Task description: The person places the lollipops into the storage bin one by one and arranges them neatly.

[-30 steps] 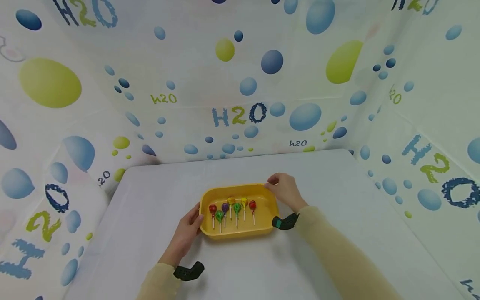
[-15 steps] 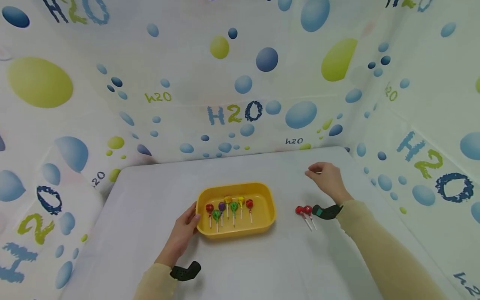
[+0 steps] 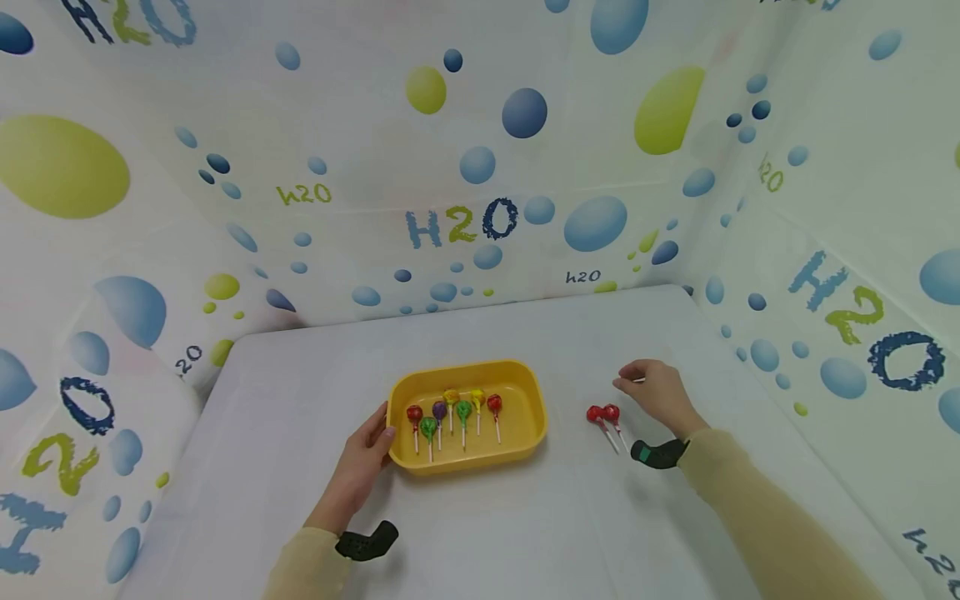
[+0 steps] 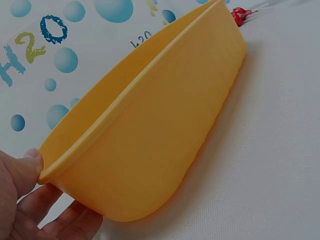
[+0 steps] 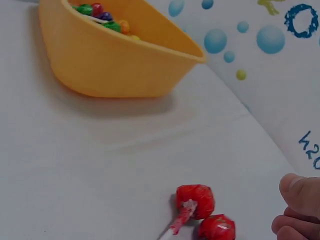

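My left hand (image 3: pixel 358 468) grips the left end of a yellow plastic tray (image 3: pixel 525 433), its thumb at the rim and its fingers against the outer wall, as the left wrist view shows. Inside the tray lie several wrapped lollipops, among them a purple lollipop (image 3: pixel 439 410), a green lollipop (image 3: pixel 464 410) and a red lollipop (image 3: pixel 494 403). To the right of the tray, two red lollipops (image 5: pixel 194 201) lie side by side on the table. Just beyond them my right hand (image 3: pixel 658 393) hovers, thumb near the loosely bent fingers, with nothing seen between them.
A white cloth covers the table (image 3: pixel 480 533). Behind it and at both sides stand white sheets (image 3: pixel 360 108) printed with blue and green bubbles and H2O lettering. Each wrist wears a black band (image 3: pixel 367 542).
My right hand has left the tray's right rim, moved right, then dropped lower towards the two red lollipops, which its arm covered before. The left hand keeps its grip on the tray.
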